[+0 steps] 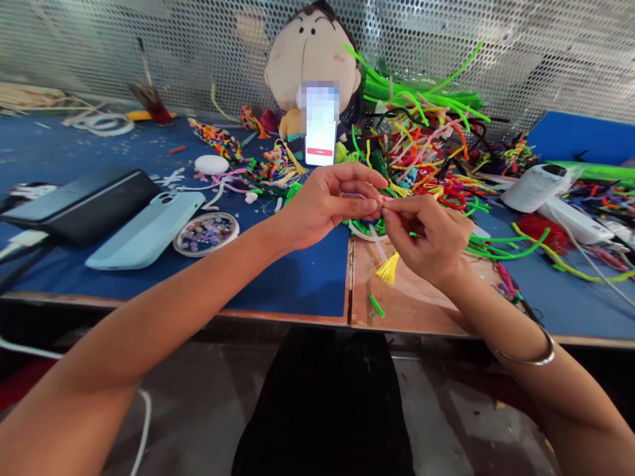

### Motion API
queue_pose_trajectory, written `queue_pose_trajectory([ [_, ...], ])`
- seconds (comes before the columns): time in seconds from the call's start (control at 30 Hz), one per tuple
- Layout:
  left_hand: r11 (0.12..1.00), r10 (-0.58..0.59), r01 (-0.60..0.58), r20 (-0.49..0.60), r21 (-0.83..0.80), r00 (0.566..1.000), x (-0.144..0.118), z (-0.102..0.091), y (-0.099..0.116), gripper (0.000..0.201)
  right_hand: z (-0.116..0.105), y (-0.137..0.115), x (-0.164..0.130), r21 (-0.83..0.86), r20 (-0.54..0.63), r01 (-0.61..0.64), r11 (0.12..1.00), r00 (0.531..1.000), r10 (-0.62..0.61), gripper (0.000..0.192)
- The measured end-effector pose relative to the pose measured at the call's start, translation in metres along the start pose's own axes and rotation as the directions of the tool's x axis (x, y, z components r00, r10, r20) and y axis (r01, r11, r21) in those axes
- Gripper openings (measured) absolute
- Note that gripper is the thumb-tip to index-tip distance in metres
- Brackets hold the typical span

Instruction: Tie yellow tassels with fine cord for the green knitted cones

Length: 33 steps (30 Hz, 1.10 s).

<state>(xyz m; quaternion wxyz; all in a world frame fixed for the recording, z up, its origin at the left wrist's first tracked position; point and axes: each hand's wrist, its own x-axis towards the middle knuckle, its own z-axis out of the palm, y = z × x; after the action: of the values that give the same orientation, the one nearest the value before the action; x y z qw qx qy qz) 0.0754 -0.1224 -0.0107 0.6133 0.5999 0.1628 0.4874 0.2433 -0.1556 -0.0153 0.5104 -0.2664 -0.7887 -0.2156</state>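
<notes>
Small piece [383, 198] is being pinched at the meeting fingertips of left hand [330, 201] and right hand [430, 235], other fingers half-curled; its shape is being masked by the grip. Yellow tassel [388, 269] is being seen just below the hands, bead dish [236, 231] left of them.

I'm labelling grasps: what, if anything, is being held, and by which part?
Cannot be told: the left hand and right hand nearly meet, largely hiding anything pinched and its part.
</notes>
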Motion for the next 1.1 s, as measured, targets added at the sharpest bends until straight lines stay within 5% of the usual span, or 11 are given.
queue_pose_trajectory([
  [0.33,0.998,0.054,-0.056,0.053,0.03,0.997,0.0034,-0.0042,-0.0052,0.023,-0.0012,-0.0009,0.0006,0.032,-0.017,0.007,0.999,1.0,-0.007,0.007],
  [0.53,0.966,0.131,-0.15,0.099,0.209,0.986,0.0032,-0.0074,-0.0063,0.018,-0.0024,-0.0017,0.0002,0.029,-0.008,-0.017,0.999,1.0,0.017,0.008],
  [1.1,0.916,0.18,-0.199,0.087,0.347,0.98,0.0015,-0.0055,-0.0061,0.012,-0.0031,-0.0001,-0.0003,-0.015,0.012,0.011,1.0,1.0,-0.011,0.009],
])
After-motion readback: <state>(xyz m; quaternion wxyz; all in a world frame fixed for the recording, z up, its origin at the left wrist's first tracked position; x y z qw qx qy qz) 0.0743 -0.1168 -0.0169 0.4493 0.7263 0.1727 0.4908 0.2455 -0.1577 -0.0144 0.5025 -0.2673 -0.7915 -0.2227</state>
